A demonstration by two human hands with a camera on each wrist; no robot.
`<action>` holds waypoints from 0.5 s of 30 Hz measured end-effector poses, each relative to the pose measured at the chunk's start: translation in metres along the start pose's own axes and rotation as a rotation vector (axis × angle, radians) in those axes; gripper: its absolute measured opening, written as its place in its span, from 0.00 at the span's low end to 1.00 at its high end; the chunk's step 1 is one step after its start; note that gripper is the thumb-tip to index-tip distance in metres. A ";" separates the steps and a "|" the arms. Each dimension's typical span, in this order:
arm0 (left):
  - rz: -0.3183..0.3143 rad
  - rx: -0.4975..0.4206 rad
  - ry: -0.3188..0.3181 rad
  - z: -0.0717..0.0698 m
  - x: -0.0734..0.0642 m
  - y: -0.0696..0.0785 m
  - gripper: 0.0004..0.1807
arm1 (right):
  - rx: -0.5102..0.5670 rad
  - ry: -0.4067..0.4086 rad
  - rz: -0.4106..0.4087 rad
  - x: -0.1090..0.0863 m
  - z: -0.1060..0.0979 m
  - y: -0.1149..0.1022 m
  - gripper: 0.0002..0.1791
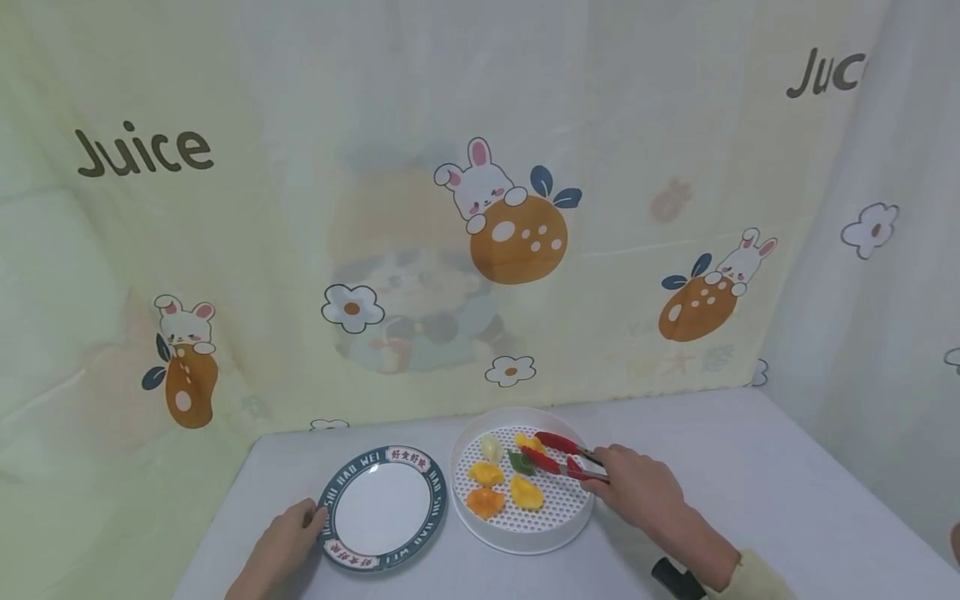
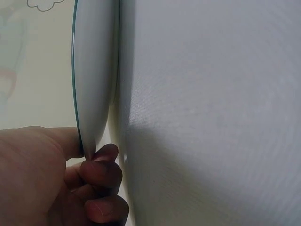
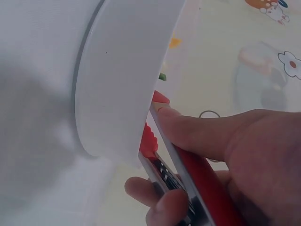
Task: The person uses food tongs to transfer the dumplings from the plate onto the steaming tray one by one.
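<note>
My left hand (image 1: 283,537) pinches the left rim of a white plate (image 1: 386,510) with a dark teal patterned border; in the left wrist view, the thumb lies on one face and the fingers on the other. My right hand (image 1: 637,487) grips red-tipped metal tongs (image 1: 551,468), their arms spread over a round white perforated steamer tray (image 1: 558,508). Inside it lie several dumpling-shaped pieces: yellow (image 1: 527,492), orange (image 1: 486,502), pale (image 1: 491,448) and dark green (image 1: 522,463). One yellow piece (image 1: 522,441) is right by the far tong tip.
Plate and tray stand side by side on a white-covered table (image 1: 705,450). A printed curtain (image 1: 420,100) hangs behind the table's back edge and along its sides. Below the right forearm is a black object (image 1: 677,578). The tray's tall side wall (image 3: 122,80) rises beside the right hand.
</note>
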State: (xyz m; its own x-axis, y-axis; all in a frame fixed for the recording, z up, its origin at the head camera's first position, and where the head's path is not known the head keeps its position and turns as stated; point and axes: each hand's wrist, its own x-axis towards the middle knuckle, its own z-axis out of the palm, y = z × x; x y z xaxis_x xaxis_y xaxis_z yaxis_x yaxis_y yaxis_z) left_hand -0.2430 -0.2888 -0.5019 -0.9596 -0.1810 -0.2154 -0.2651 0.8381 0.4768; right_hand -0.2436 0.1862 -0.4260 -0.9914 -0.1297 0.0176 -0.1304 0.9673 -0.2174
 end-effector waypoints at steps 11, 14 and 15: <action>0.003 -0.008 0.002 0.000 -0.002 0.000 0.15 | 0.167 0.052 0.048 -0.009 -0.017 -0.010 0.51; -0.001 -0.010 -0.003 0.000 -0.002 0.001 0.14 | 0.275 0.049 0.071 -0.013 -0.018 -0.022 0.58; 0.002 -0.009 -0.003 0.000 -0.002 0.001 0.14 | 0.313 0.045 0.075 -0.015 -0.016 -0.027 0.59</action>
State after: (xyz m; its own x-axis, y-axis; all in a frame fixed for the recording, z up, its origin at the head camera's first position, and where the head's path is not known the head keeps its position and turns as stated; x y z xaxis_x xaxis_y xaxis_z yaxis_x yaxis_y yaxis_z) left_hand -0.2412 -0.2880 -0.5010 -0.9599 -0.1778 -0.2169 -0.2640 0.8338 0.4849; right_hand -0.2258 0.1655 -0.4051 -0.9985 -0.0438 0.0314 -0.0537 0.8589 -0.5094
